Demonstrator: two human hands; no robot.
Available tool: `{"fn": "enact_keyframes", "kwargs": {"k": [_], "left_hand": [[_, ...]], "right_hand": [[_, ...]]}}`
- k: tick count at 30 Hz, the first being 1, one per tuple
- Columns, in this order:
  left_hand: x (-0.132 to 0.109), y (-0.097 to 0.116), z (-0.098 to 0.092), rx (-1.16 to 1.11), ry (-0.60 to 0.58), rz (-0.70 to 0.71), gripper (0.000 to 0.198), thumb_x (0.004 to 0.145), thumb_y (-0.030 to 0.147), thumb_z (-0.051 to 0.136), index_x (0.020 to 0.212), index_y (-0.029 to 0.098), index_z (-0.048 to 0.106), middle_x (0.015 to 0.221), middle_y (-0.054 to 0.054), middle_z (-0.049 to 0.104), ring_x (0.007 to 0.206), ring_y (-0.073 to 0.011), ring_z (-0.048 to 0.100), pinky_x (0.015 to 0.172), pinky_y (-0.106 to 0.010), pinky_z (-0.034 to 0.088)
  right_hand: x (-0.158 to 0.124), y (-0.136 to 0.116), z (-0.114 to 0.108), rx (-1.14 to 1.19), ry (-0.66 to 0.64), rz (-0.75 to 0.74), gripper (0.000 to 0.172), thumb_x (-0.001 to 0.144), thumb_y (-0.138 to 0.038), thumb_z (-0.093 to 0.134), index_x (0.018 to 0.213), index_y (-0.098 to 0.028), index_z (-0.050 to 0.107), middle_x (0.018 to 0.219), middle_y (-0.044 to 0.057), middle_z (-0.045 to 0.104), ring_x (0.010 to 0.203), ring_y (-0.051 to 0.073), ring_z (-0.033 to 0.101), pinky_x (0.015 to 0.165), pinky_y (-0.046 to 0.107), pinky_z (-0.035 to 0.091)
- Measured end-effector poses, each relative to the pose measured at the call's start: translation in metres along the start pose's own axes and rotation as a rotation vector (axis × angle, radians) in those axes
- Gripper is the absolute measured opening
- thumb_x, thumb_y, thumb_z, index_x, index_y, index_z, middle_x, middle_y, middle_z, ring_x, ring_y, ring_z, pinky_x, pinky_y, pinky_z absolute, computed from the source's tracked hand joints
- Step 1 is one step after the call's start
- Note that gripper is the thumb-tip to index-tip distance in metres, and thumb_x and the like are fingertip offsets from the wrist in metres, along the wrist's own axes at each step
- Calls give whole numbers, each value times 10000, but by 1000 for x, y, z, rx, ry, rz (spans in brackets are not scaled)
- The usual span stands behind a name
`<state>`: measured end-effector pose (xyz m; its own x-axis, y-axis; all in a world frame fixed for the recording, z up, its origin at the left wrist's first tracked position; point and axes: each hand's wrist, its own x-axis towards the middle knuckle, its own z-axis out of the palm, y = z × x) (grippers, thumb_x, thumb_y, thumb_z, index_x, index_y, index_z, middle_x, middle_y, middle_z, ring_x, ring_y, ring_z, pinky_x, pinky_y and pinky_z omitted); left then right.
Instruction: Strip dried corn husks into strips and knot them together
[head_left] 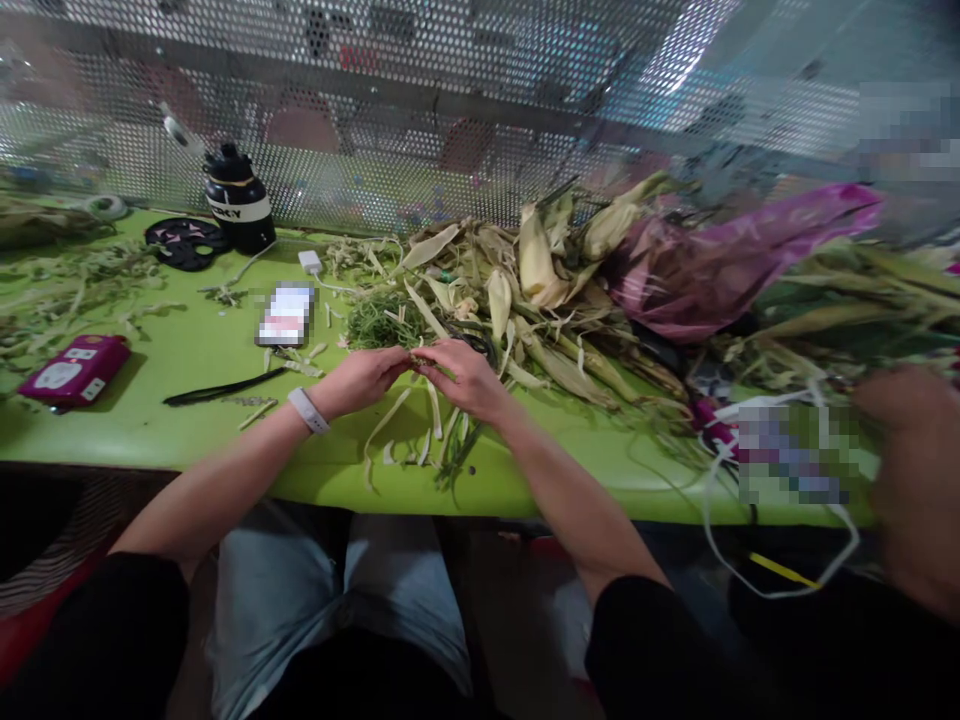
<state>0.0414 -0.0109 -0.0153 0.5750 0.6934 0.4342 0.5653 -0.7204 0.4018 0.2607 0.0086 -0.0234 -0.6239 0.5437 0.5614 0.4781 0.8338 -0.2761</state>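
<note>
My left hand (365,380), with a pale band on its wrist, is closed near the front middle of the green table (225,440). Its fingertips meet those of my right hand (463,378), which is pinched too. Whatever lies between the fingers is too small to make out. Long pale green strips (435,410) hang or lie just below my right hand. Behind the hands sits a small heap of thin green shreds (384,318). Dry corn husks (540,255) are piled to the right of it.
A black bottle (244,215), a phone (286,314), a black strap (225,388) and a magenta box (75,372) stand or lie at the left. At the right are a purple plastic bag (690,270), white cords (709,520) and another person's blurred arm (915,480).
</note>
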Motion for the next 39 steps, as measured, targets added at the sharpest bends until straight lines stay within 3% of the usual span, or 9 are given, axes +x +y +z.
{"fn": "enact_keyframes", "kwargs": {"k": [8,14,16,20,24,27,30,33,39], "left_hand": [[0,4,-10,-124,72,-85,148,923,234,483,923,162,612,702,-22,630,540,-105,509,532,-222,356],[9,-10,-21,-679,333,-292,103,913,260,562,854,175,560,565,35,526,464,-75,460,478,-191,384],[13,-15,-24,-825,447,-380,124,890,255,615,814,181,551,556,43,522,456,-63,457,462,-173,365],[18,-22,-32,-1095,663,-519,137,876,223,652,777,199,559,550,60,507,432,-47,438,456,-159,370],[20,-23,-40,-1278,790,-618,152,885,179,634,744,212,588,537,62,498,416,-43,431,475,-166,411],[21,-20,-40,-1320,799,-669,151,896,176,617,750,212,607,526,63,491,409,-43,417,466,-165,414],[22,-17,-39,-1339,783,-693,161,893,151,616,741,206,606,527,61,490,408,-41,409,468,-163,415],[22,-15,-39,-1365,763,-687,204,909,129,586,718,198,606,533,53,493,411,-42,408,468,-165,416],[23,-18,-39,-1370,781,-661,278,946,59,472,746,166,633,521,51,498,422,-32,395,470,-136,407]], "right_hand": [[2,-8,-7,238,41,191,412,939,-498,518,1206,-206,635,1061,87,717,970,213,675,897,370,534],[4,22,-17,304,550,464,484,910,-603,502,1184,-221,612,1008,70,670,949,200,648,899,368,530],[4,26,-20,269,596,474,480,910,-602,499,1156,-210,627,1018,81,664,939,204,639,903,383,525],[4,15,-22,253,205,319,362,903,-519,574,978,-187,698,969,82,671,870,198,629,857,388,524],[4,2,-8,225,-240,176,289,886,-447,636,986,-183,702,1042,94,657,996,229,604,916,425,485],[5,-3,7,149,-400,115,240,859,-381,685,997,-186,692,1058,102,638,1045,256,563,933,455,458],[6,-5,13,150,-430,94,150,867,-328,675,886,-179,681,976,90,631,991,243,556,929,457,451],[7,-1,2,321,-334,228,213,883,-391,650,856,-179,646,943,67,641,924,207,582,886,418,490],[8,25,-12,552,207,641,328,897,-513,586,954,-191,570,841,29,658,771,145,636,742,300,550]]}}
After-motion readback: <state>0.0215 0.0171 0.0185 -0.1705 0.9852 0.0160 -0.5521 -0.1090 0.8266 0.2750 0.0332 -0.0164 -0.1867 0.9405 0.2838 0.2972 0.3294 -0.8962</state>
